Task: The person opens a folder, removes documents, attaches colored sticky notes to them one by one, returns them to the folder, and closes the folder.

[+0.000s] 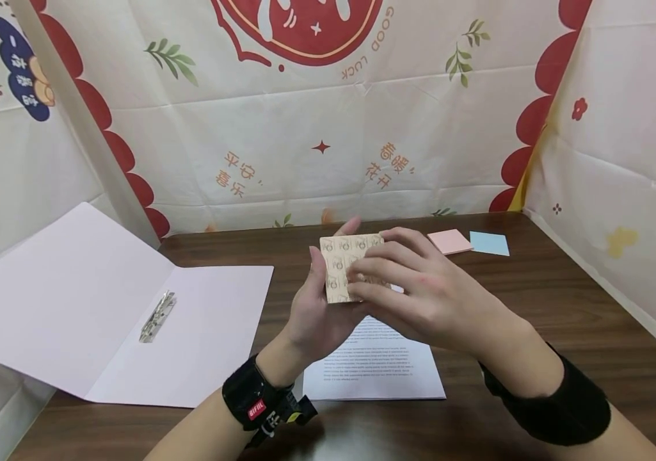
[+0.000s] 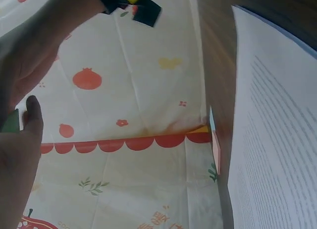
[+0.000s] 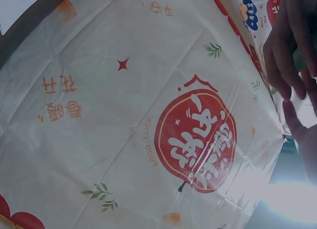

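One square sticky-note pad (image 1: 336,261), printed cream backing showing, is held up over the printed sheets (image 1: 370,371) on the tabletop (image 1: 564,294). Left hand (image 1: 322,323) has hold of it: thumb along the pad's left edge, a fingertip poking past its top edge, hand closed only to pad width. Right hand (image 1: 437,294) has fingers spread a little and bent over the pad's right side, touching the backing — thumb out of sight, so can't tell whether it pinches.

Hidden: most left fingers behind the pad, its right part under the right fingers, the sheets' top portion behind both hands. Left wrist view cuts the hands off at its left side, only a green sliver showing between them; right wrist view has them dark at its right edge, glare below — contact unreadable.

Open white folder (image 1: 221,320) lies by the tabletop's left edge, metal clip (image 1: 157,317) inside, left cover cut off by the frame. Pink sticky-note pad (image 1: 450,241) and light-blue sticky note (image 1: 489,243) sit side by side near the far right corner. Sheet text too small to read.
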Available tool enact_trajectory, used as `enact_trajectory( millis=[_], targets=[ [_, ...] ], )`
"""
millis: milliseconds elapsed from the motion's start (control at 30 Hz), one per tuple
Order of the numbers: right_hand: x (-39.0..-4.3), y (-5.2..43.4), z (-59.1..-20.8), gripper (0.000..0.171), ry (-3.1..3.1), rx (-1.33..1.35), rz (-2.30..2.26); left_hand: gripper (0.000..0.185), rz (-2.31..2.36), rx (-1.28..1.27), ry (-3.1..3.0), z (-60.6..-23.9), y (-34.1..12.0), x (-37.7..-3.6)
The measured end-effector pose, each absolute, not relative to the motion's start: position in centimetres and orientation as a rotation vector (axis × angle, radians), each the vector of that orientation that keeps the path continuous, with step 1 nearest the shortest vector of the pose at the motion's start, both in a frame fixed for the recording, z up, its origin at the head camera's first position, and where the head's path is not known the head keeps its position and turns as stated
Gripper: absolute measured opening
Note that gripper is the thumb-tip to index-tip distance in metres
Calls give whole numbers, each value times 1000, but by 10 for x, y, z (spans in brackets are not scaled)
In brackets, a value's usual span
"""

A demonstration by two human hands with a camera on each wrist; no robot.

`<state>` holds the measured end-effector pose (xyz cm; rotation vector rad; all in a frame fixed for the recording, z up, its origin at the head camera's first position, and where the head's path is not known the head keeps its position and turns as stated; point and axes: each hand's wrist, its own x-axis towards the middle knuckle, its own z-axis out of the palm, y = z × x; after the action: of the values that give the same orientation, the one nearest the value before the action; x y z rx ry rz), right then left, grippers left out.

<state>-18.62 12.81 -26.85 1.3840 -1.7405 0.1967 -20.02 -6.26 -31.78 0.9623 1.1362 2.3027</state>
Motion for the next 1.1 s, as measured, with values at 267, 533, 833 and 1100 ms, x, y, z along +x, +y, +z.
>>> enact_trajectory(
  millis=[267,533,833,1100],
  targets=[
    [-183,135,-270,94,-2111,1147,141,83,2107,1107,1402,-334,-60,-209],
    [-184,142,-265,17,-1813,1311,275,80,2284,1019,1179,-345,-56,-221],
    [-189,132,-276,14,-1699,1357,89,79,2398,697,1090,-338,-56,-218],
    [-189,131,-286,52,-1868,1449,36,79,2393,695,1116,-333,-62,-219]
  ],
)
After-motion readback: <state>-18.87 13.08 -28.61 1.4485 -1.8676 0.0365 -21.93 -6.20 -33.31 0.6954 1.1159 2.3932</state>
